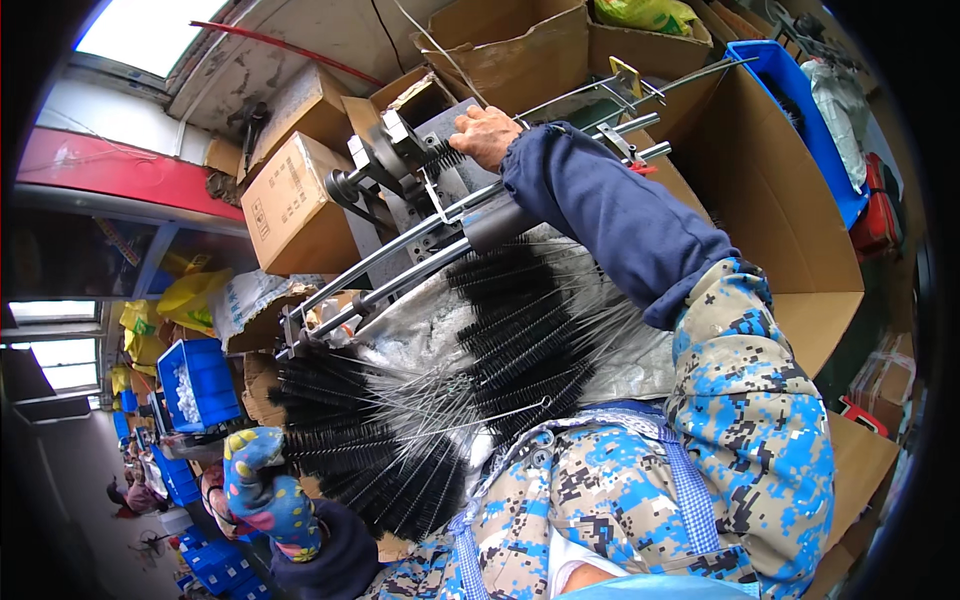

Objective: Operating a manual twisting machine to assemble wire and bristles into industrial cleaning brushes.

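My right hand [485,137], bare below a dark blue cuff, is closed at the top of a metal bench machine [400,190] with rollers and long steel rods. A short stretch of black bristle [438,158] shows beside its fingers; what they grip is hidden. At the lower left, my left hand [268,490] wears a blue glove with coloured dots. Its fingers curl beside the bristled end of a long wire brush [440,432], whose looped wire end points right; the grip is unclear. Two bundles of black wire brushes [520,330] lie fanned across my lap, thin wire stems crossing.
Cardboard boxes [295,205] crowd behind the machine, and a large open carton [770,190] stands on the right. Blue bins [205,385] stand at left, one holding white pieces. Another blue bin [815,150] is at the upper right. Grey sheeting [420,330] lies under the brushes.
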A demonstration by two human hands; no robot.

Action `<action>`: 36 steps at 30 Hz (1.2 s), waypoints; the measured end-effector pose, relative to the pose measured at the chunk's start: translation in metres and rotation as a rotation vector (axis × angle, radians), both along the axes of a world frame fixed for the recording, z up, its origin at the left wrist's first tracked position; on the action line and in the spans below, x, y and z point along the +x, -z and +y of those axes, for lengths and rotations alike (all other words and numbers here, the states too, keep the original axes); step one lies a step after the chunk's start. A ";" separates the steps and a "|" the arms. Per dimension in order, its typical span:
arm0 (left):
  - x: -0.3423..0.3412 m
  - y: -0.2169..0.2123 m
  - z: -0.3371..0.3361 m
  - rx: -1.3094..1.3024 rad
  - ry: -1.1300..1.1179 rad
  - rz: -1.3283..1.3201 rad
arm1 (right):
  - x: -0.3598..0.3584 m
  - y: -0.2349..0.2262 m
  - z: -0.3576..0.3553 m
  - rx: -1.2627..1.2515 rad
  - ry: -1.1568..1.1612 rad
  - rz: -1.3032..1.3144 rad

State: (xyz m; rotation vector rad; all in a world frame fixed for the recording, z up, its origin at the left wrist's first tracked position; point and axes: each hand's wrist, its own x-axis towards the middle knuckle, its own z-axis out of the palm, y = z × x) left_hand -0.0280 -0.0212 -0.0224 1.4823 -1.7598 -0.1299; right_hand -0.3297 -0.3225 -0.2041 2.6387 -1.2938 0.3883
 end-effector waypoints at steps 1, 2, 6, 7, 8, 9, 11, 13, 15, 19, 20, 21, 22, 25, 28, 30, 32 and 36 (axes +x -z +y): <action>-0.002 0.000 -0.001 0.018 0.000 -0.015 | 0.000 0.000 -0.002 0.042 0.015 -0.013; -0.003 0.001 -0.002 0.034 -0.001 -0.030 | 0.001 -0.002 -0.002 0.084 0.028 -0.026; -0.005 0.003 -0.003 0.048 -0.009 -0.064 | -0.005 -0.002 0.003 0.120 0.129 -0.004; -0.005 0.003 -0.004 0.045 -0.014 -0.075 | -0.011 0.001 0.004 0.086 0.167 0.004; -0.003 -0.001 -0.004 0.075 0.059 -0.072 | -0.024 0.005 0.006 -0.007 0.258 0.013; 0.004 -0.002 0.004 0.077 0.050 -0.075 | -0.032 0.009 0.007 -0.099 0.327 0.012; 0.017 -0.001 0.020 0.054 -0.069 -0.016 | -0.068 0.001 0.027 -0.052 0.342 -0.061; 0.020 0.001 0.020 0.025 -0.049 0.178 | -0.074 -0.025 0.046 0.390 0.422 -0.141; 0.031 0.009 0.016 0.012 -0.027 0.223 | -0.060 -0.014 0.042 0.366 0.419 -0.116; -0.002 0.020 -0.003 0.068 0.065 0.184 | -0.059 0.003 0.042 0.326 0.425 -0.149; -0.001 0.022 -0.001 0.058 0.042 0.184 | -0.053 0.003 0.043 0.329 0.416 -0.166; -0.001 0.022 0.002 0.049 0.019 0.185 | -0.047 0.001 0.043 0.333 0.408 -0.183; 0.000 0.016 0.005 0.078 0.013 0.125 | -0.042 -0.001 0.044 0.325 0.402 -0.180; 0.000 0.018 0.006 0.069 0.003 0.222 | -0.033 0.003 0.046 0.306 0.397 -0.172; 0.002 0.015 0.013 0.073 -0.004 0.170 | -0.023 0.004 0.046 0.307 0.379 -0.174; 0.001 0.012 0.015 0.086 -0.024 0.131 | -0.015 0.007 0.044 0.307 0.383 -0.147; 0.002 0.013 0.015 0.102 -0.040 0.093 | -0.008 0.007 0.045 0.298 0.381 -0.156; 0.009 0.017 0.018 0.047 -0.078 0.122 | 0.012 0.003 0.049 0.302 0.363 -0.180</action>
